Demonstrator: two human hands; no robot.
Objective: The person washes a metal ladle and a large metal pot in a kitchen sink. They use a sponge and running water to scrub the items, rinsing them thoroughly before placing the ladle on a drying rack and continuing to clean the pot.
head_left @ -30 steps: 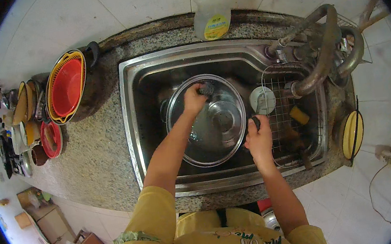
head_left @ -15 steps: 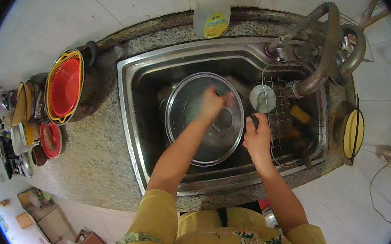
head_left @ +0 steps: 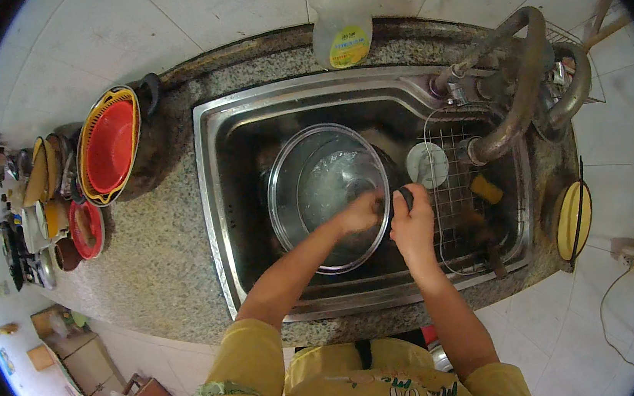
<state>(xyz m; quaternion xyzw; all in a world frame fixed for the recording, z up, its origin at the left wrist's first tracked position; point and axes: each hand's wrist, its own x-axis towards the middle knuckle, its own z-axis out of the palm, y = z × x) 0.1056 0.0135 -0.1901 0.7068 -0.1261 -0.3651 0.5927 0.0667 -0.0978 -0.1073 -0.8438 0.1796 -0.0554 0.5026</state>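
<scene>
A round metal pot [head_left: 288, 220] with a shiny rim and some cloudy water in it stands in the metal sink [head_left: 216, 232]. On its right side, my right hand [head_left: 413, 230] is closed round the black handle [head_left: 407, 198]. My left hand [head_left: 361, 210] reaches inside the pot, close to the right wall and low over the water. Motion smears its fingers, so whether they grip anything is unclear.
A wire rack [head_left: 453, 226] fills the sink's right side, with a white round dish [head_left: 427, 165] and a yellow sponge [head_left: 486, 189]. The faucet pipe [head_left: 514, 123] arches above. Behind stands a soap bottle [head_left: 346, 29]; red and yellow baskets [head_left: 109, 146] lie left.
My left hand has moved from the pot's upper middle down and toward its right wall. My right hand still holds the handle. The view has shifted slightly.
</scene>
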